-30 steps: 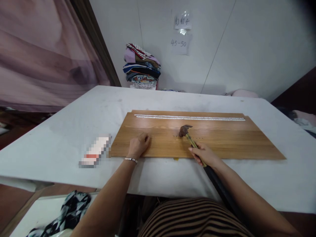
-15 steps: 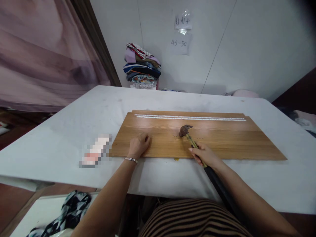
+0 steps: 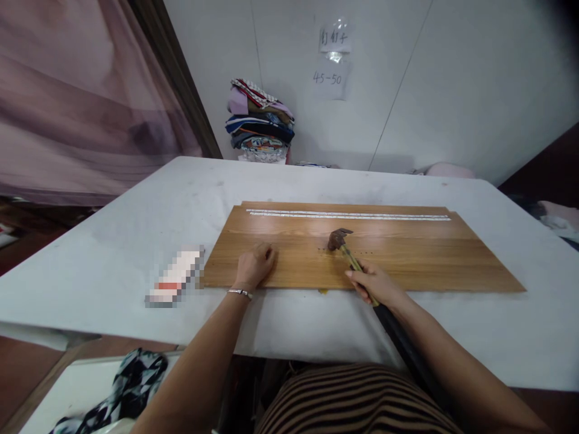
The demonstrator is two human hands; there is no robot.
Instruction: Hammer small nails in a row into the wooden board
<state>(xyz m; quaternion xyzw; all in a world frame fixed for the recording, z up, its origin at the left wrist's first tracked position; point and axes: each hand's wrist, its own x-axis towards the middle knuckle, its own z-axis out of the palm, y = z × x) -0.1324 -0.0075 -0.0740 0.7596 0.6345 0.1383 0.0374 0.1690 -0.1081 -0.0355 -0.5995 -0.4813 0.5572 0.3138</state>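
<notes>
Across the near half of a white-covered table [image 3: 136, 229] lies a wood-grain board [image 3: 420, 259], two white strips [image 3: 348, 216] running along its far side. The left hand [image 3: 256, 265], a bracelet [image 3: 239, 293] at its wrist, rests on the board near its left end, fingers loosely curled — whether they enclose anything is hidden. The right hand [image 3: 373, 283] has its fingers wrapped around the handle of a claw hammer [image 3: 349, 258]; the rusty head is over the board's middle, among small dark dots [image 3: 371, 253] — contact with the surface is unclear.
</notes>
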